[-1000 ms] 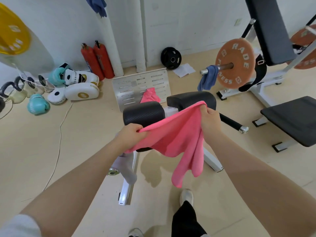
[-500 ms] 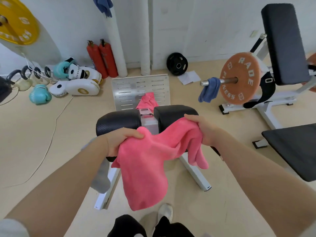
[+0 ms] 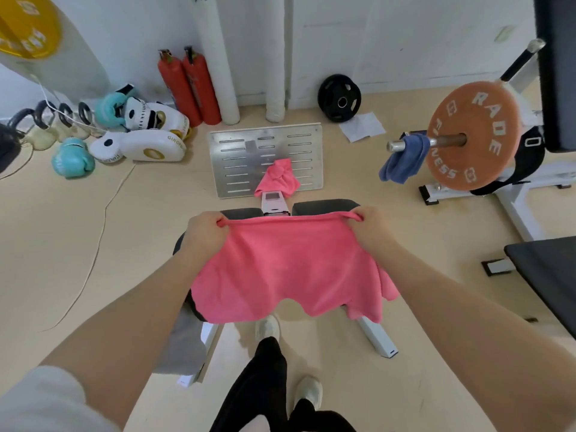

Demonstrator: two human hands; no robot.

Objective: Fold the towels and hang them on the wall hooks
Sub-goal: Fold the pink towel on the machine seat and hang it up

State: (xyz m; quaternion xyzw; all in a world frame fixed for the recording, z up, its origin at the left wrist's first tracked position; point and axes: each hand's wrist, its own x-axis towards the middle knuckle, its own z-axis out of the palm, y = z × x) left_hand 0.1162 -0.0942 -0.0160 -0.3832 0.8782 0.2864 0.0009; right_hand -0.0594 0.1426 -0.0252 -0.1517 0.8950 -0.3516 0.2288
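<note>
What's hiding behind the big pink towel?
Behind the pink towel held by the left hand and right hand sit black roller pads on a white frame. Their middle parts are covered.

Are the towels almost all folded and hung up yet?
Not yet. No towel shows folded or on a hook. The left hand and right hand hold a pink towel spread open, unfolded. A second pink towel and a blue towel still wait on the gym gear.
</note>
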